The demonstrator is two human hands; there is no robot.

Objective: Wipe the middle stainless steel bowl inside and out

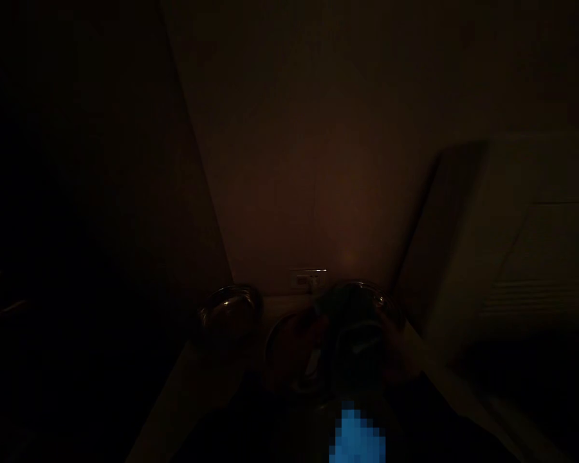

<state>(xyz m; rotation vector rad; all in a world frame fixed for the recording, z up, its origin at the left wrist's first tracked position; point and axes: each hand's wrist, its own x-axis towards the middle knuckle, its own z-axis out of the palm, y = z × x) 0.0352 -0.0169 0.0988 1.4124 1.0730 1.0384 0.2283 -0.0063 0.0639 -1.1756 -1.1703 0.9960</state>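
Observation:
The scene is very dark, so outlines are faint. My left hand reaches in at the lower middle, its fingers bent against the left side of a dark greenish thing, perhaps cloth or a bag. On the other side of it, my right hand is curled around its edge. Behind the greenish thing shows the shiny rim of a metal bowl. Below my left hand curves the rim of another round vessel, partly covered by the hand.
A shiny metal bowl stands to the left on a pale tabletop. A socket plate is on the wall behind. At right, a dark panel leans beside a pale slatted surface. A pixelated blue patch glows below.

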